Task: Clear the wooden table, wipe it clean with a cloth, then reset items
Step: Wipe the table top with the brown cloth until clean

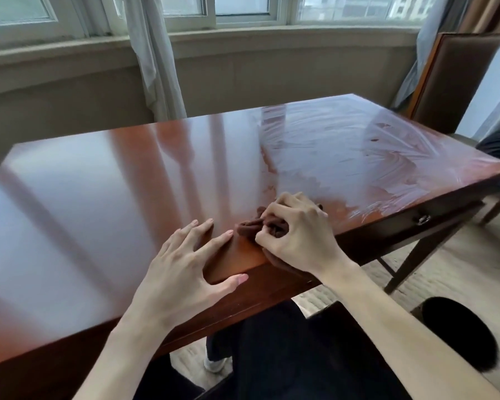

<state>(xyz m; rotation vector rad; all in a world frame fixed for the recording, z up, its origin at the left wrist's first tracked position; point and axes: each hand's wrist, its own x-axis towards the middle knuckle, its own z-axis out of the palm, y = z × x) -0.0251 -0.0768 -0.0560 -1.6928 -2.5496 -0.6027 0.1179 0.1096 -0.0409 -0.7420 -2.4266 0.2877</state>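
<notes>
Right hand (296, 235): curled fingers are clenched on a bunched brown cloth (260, 225), which is pressed on the table near its front edge.
Left hand (185, 261): laid flat, fingers spread straight, thumb hooked over the edge.
Wooden table (98, 203): wet streaks are seen on its right half.

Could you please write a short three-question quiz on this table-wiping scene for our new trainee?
1. True or false: the right hand grips the brown cloth.
2. Which part of the wooden table shows streaky wipe marks: A) left half, B) right half?
3. Fill in: the left hand rests with fingers ____ at the table's near edge.

Key: 1 true; 2 B; 3 spread.
</notes>
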